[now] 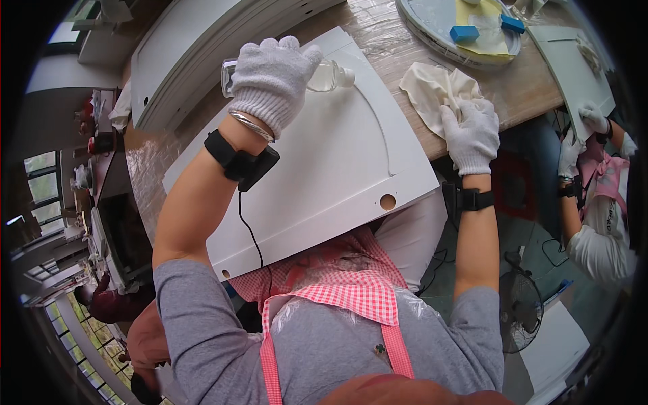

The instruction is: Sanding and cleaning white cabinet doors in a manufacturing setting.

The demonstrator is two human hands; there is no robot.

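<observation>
My left hand (273, 77), in a white knit glove, is wrapped round a clear plastic bottle (325, 76). The bottle is tipped on its side over the upper part of a white panel (324, 155), its capped or necked end pointing right. Whether it touches the panel I cannot tell. That panel leans across my lap and the table edge; it has a curved groove and a round hole near its lower right corner. My right hand (472, 135), gloved too, grips a crumpled cream cloth (428, 88) on the table, to the right of the panel.
Stacked white panels (196, 61) stand at the far left on the plastic-covered wooden table (378, 34). A round white lid or tub (432, 34) at the back right carries a yellow sheet and blue blocks. A co-worker (601, 202) handles another panel (563, 67). A fan (521, 307) stands low right.
</observation>
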